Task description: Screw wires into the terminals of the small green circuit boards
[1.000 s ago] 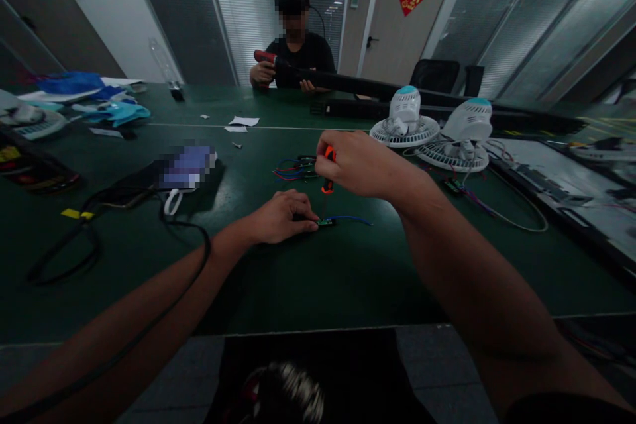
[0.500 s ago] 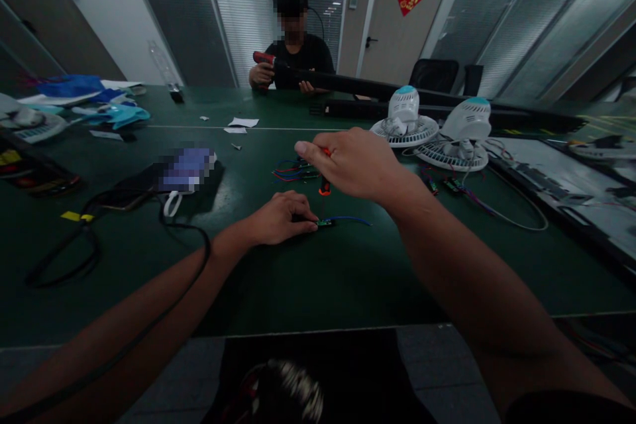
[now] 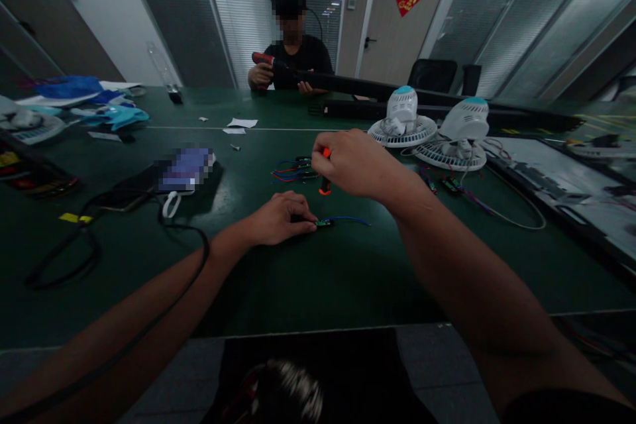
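Observation:
My left hand [image 3: 285, 217] rests on the green table and pinches the left end of a small green circuit board [image 3: 324, 222]. A blue wire [image 3: 354, 218] runs from the board out to the right. Above the board, my right hand [image 3: 348, 162] is closed around the upright handle of a black and orange screwdriver [image 3: 324, 184]. Its thin shaft points down at the board; whether the tip touches cannot be made out. Just behind lies a bundle of boards with red and blue wires [image 3: 293, 171], partly covered by my right hand.
Two white fan heads [image 3: 403, 120] stand at the back right, beside a large flat panel [image 3: 561, 179]. A phone [image 3: 186, 169] and black cable [image 3: 206, 245] lie left. Across the table [image 3: 278, 291], a person [image 3: 298, 56] holds a red power drill [image 3: 262, 58] against a long black bar.
My right hand has turned on the screwdriver handle: the thumb, stretched out to the left before, is now curled in. My left hand and the board have stayed in place.

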### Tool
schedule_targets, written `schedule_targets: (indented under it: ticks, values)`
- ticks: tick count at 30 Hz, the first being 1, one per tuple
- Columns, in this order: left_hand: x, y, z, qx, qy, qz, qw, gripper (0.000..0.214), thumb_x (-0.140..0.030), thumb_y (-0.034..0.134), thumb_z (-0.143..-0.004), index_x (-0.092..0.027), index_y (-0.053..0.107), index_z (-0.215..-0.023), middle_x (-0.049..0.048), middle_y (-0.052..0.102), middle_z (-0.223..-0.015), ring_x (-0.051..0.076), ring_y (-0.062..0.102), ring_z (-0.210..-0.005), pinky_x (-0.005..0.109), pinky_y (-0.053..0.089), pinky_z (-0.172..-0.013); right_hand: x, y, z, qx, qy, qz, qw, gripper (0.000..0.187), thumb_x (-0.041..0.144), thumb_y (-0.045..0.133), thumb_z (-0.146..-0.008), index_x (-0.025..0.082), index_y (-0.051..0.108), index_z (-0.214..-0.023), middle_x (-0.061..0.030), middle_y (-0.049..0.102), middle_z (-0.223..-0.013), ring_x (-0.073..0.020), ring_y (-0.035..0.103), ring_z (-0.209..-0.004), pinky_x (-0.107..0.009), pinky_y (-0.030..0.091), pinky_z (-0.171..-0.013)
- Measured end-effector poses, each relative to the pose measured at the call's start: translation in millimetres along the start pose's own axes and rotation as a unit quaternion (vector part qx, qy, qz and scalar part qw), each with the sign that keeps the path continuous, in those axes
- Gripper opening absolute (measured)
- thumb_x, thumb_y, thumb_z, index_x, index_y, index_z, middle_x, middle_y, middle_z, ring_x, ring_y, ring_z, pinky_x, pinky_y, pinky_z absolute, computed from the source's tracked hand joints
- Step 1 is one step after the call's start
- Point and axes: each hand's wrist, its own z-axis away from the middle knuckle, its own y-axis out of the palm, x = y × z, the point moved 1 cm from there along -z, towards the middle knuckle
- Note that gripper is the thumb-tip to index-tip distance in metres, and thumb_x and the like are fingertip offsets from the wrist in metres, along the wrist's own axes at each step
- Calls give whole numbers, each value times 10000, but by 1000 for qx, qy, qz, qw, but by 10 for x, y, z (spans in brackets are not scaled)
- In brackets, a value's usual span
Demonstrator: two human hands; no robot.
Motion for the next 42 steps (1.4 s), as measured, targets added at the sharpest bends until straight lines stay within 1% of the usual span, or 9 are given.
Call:
schedule_targets:
  ticks: [11, 20, 24, 27, 30, 32, 34, 38, 42]
  values:
    - [-2, 0, 4, -7, 10, 8, 1000, 170, -349, 683, -935, -235, 797, -989, 31, 711, -981, 212, 630, -1020, 367, 471, -931, 9, -31, 21, 19, -11, -15, 1000, 337, 233, 435, -931, 134, 739, -1036, -126, 780, -1027, -236, 649, -854, -351, 337, -700]
    - [8, -2, -2, -9, 16, 3, 1000, 171, -355, 680, -934, -239, 797, -978, 27, 707, -949, 203, 637, -982, 362, 473, -915, -3, -22, 20, 21, -18, -20, 999, 342, 246, 439, -923, 118, 728, -1056, -147, 776, -1053, -254, 669, -893, -351, 368, -729]
    - [12, 2, 1, -5, 14, 6, 1000, 182, -349, 675, -939, -221, 794, -991, 39, 708, -978, 208, 633, -996, 368, 468, -929, 7, -11, 29, 16, -11, -12, 1000, 368, 258, 432, -937, 104, 705, -1130, -176, 767, -1109, -285, 686, -947, -358, 389, -742]
    - [11, 3, 5, -6, 11, 5, 1000, 176, -353, 675, -936, -236, 794, -992, 34, 711, -985, 212, 630, -1013, 370, 463, -935, 34, -2, 39, 5, 12, -3, 1000, 414, 361, 407, -1004, 126, 686, -1201, -186, 757, -1160, -313, 693, -1000, -362, 403, -740]
    - [4, 1, 6, -7, 7, 11, 1000, 179, -355, 675, -931, -239, 797, -992, 31, 710, -979, 212, 632, -1007, 376, 462, -944, 61, 10, 42, -6, 23, -2, 1000, 593, 588, 309, -1051, 164, 704, -1178, -171, 762, -1120, -330, 700, -1006, -370, 418, -740]
    - [-4, -2, 5, -6, 8, 17, 1000, 190, -349, 675, -929, -221, 800, -993, 39, 707, -966, 212, 634, -993, 379, 464, -947, 72, 22, 38, -15, 20, 7, 1000, 658, 644, 256, -1051, 183, 712, -1164, -158, 764, -1104, -333, 705, -1003, -375, 427, -743]
    - [-9, -5, 2, -4, 9, 20, 1000, 202, -346, 673, -929, -204, 802, -992, 48, 706, -958, 214, 632, -985, 382, 464, -947, 81, 36, 30, -20, 25, 17, 999, 598, 594, 276, -1063, 199, 708, -1187, -151, 768, -1100, -334, 712, -1004, -377, 435, -745]
    - [-12, -10, -2, -5, 9, 14, 1000, 191, -349, 674, -929, -220, 797, -995, 37, 705, -960, 210, 627, -989, 376, 454, -939, 104, 60, 19, -23, 38, 24, 999, 422, 386, 370, -1046, 187, 679, -1252, -169, 770, -1121, -342, 722, -997, -381, 447, -734]
    - [-14, -13, -5, -6, 17, 13, 1000, 163, -341, 681, -929, -232, 793, -976, 19, 694, -928, 198, 631, -981, 352, 450, -917, 103, 68, 20, -20, 26, 9, 999, 407, 315, 404, -1007, 139, 637, -1291, -189, 761, -1135, -348, 720, -983, -386, 451, -737]
